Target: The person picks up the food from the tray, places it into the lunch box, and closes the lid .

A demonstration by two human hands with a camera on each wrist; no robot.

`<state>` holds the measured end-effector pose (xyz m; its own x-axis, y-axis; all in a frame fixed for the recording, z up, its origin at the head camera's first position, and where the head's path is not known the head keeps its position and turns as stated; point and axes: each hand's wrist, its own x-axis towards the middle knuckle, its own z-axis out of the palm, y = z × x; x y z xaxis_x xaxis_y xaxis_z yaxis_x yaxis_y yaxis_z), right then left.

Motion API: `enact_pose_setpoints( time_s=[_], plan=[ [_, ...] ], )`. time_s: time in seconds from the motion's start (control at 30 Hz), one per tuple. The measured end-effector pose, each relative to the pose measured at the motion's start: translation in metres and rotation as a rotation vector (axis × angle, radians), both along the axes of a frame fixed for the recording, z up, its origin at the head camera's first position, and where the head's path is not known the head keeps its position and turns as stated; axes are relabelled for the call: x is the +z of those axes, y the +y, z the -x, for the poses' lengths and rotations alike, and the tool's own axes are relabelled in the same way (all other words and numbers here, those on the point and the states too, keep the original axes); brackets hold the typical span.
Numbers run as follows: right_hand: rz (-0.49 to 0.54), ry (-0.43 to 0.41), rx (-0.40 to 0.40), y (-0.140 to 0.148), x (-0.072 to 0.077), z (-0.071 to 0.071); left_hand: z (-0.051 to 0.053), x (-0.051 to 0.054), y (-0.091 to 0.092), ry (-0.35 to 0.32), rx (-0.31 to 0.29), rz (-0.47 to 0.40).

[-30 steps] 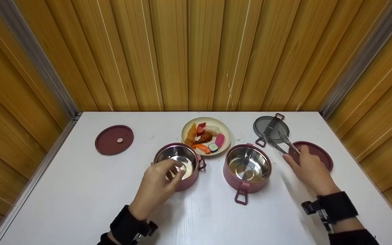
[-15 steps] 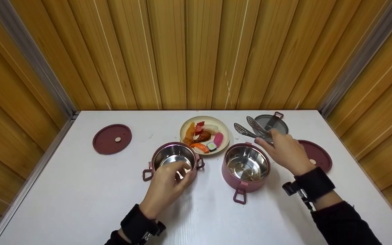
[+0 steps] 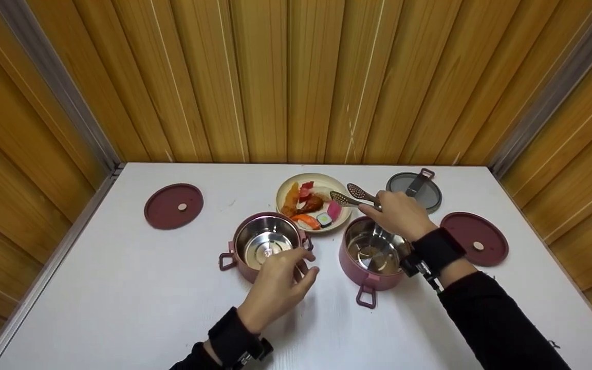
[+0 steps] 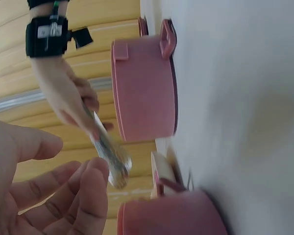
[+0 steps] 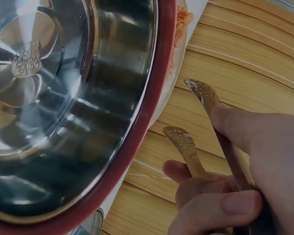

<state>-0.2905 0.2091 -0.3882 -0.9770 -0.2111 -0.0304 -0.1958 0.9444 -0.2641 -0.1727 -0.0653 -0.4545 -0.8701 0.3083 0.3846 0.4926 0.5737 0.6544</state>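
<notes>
My right hand (image 3: 404,213) grips metal tongs (image 5: 225,147), whose perforated tips stand apart. In the head view those tips are over the right side of a cream plate (image 3: 281,198). On the plate lie a drumstick (image 3: 312,204), an orange-topped sushi piece (image 3: 306,221), a sushi roll (image 3: 324,220), a pink piece (image 3: 333,210) and other food. Beneath my right hand stands the right pink pot (image 3: 350,259), partly covered by it. Holding nothing, my left hand (image 3: 280,282) hovers at the front of the left pink pot (image 3: 244,267), its fingers loosely bent.
A dark red lid (image 3: 167,210) lies at the far left of the white table (image 3: 121,288). Another dark red lid (image 3: 476,231) is at the right. Behind it lies a grey lid (image 3: 424,198) with a folded handle. A wood-patterned wall (image 3: 265,82) closes the back.
My right hand has carried the tongs leftward from the grey lid to the plate, passing over the right pot. My left hand has shifted right and a little toward me, off the left pot's opening.
</notes>
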Motion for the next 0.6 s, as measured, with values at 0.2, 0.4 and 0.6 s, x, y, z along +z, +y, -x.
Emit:
enact_pose_setpoints(
  time_s=[0.2, 0.4, 0.6],
  plan=[
    [-0.028, -0.066, -0.006, -0.010, -0.003, 0.010, 0.002, -0.005, 0.027, -0.052, -0.055, -0.004],
    [-0.058, -0.119, -0.015, -0.015, -0.005, 0.015, 0.011, -0.013, 0.049, -0.127, -0.033, -0.019],
    [-0.085, -0.133, -0.017, -0.020, -0.006, 0.017, 0.018, -0.018, 0.062, -0.255, -0.035, -0.083]
  ],
)
